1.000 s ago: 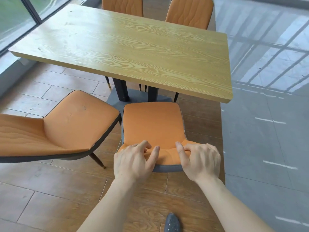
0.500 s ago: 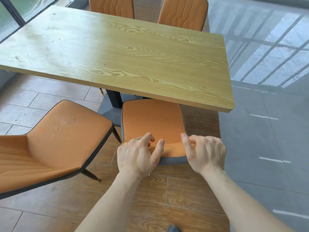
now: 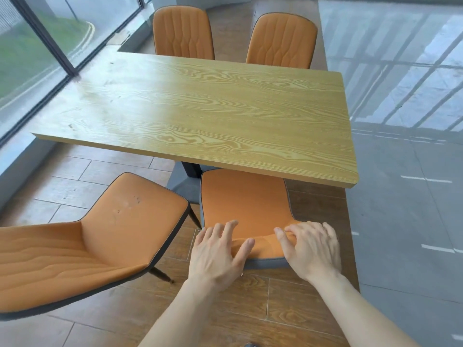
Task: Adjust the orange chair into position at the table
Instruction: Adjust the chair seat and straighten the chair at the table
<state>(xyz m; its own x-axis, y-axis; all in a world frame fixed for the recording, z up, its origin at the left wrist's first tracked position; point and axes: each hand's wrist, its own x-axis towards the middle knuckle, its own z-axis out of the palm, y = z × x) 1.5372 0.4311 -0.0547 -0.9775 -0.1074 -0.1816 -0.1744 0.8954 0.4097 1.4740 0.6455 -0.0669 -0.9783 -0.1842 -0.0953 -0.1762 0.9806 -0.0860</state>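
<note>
Our left hand (image 3: 218, 249) lies flat on the orange chair (image 3: 245, 201) at lower centre, right hand (image 3: 310, 249) curls over its top, so we push evenly under the bench (image 3: 200, 116).

Floor: wood-look planks (image 3: 288, 304) underfoot; a glossy grey floor (image 3: 400, 196) adjoins on the right, marked with short white dashes (image 3: 437, 248).

Glazing: full-height window (image 3: 30, 46) along the left side, dark frame (image 3: 50, 43), above a low grey sill (image 3: 15, 169). Grass and a road with a double yellow line (image 3: 89, 28) visible outside.

Light: daylight only; window-bar reflections (image 3: 400, 71) lie across the grey floor.

Furniture: wood-grain table (image 3: 200, 113) on a dark pedestal over a grey base plate (image 3: 183, 181). Two orange stitched-back chairs, far left (image 3: 183, 33) and far right (image 3: 281, 41), side by side. A third orange chair (image 3: 100, 236), near left, stands angled, seat scuffed.
</note>
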